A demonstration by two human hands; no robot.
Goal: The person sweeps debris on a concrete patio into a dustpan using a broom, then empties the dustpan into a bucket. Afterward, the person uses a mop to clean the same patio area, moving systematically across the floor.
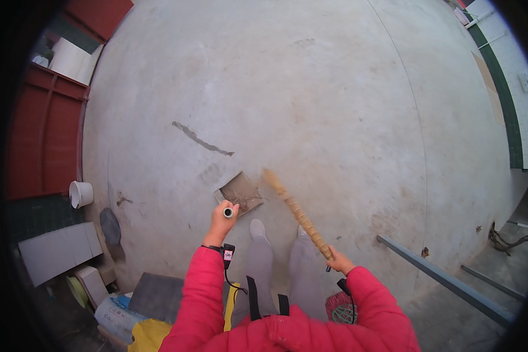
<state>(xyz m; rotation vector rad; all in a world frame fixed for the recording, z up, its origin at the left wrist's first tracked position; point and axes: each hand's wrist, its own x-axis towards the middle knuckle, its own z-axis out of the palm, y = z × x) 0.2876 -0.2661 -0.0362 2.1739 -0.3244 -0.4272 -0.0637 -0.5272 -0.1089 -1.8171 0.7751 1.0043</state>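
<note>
My left hand (221, 220) grips the upright handle (228, 213) of a dustpan, seen from its open top end. Below it on the concrete floor lies the dustpan (241, 189), with brown debris (246, 200) like dry twigs or straw in it and partly over its right edge. My right hand (340, 262) holds a bound straw broom (306, 224) by its lower end in the picture. The broom slants up and left, its blurred bristle end (270, 177) just right of the dustpan. Whether the bristles touch the floor I cannot tell.
A grey metal beam (444, 279) runs along the right. At left are a white bucket (81, 194), a dark oval object (110, 226), a red metal gate (44, 136) and stacked boards (60, 253). A dark strip (202, 140) marks the floor ahead.
</note>
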